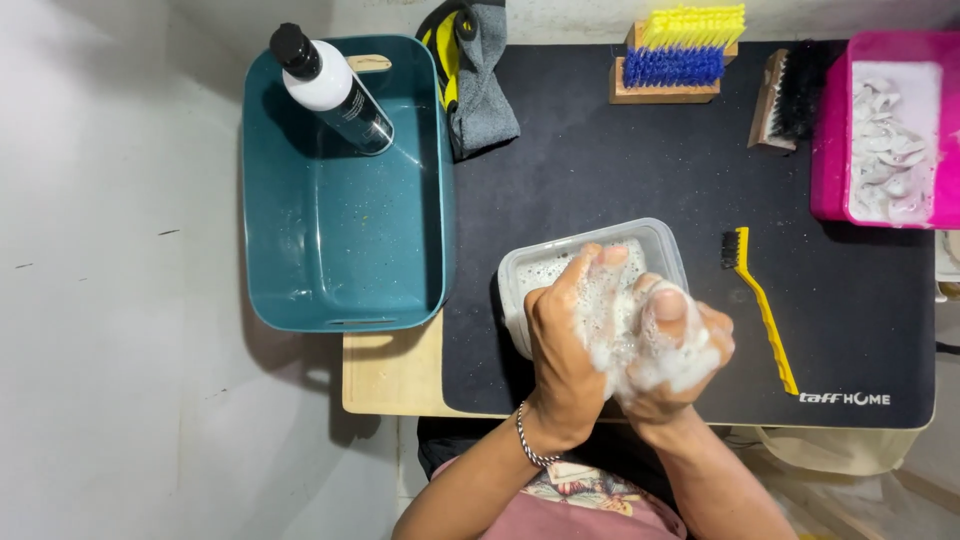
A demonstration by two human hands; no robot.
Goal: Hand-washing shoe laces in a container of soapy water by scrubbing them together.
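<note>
- Surface [395,380]: pale wooden top, mostly covered by a black mat [640,170] that runs to its right and near edges.
- Teal tub [345,250]: far left, partly on the mat's left edge. Wet inside, speckled. A white bottle [330,88] with a black cap leans in its far corner.
- Pink tray [835,130]: far right, with a white insert carrying crumpled white scraps.
- Clear container [590,265]: centre of the mat, near side, milky suds inside. The hands sit directly over its near half.
- Left hand [565,345]: coated in foam, fingers curled toward the right hand; beaded bracelet [530,440] at the wrist.
- Right hand [680,340]: heavily foamed, pressed against the left hand. Both hands closed together around the lather; cannot tell whether any object is inside.
- Grey cloth [485,85]: far edge, just right of the tub, with a yellow-and-black item beneath.
- Wooden brushes: blue and yellow bristled pair [675,55] far centre; black bristled brush [785,100] beside the tray.
- Yellow detail brush [762,305]: slim, black bristles, lying right of the container.
</note>
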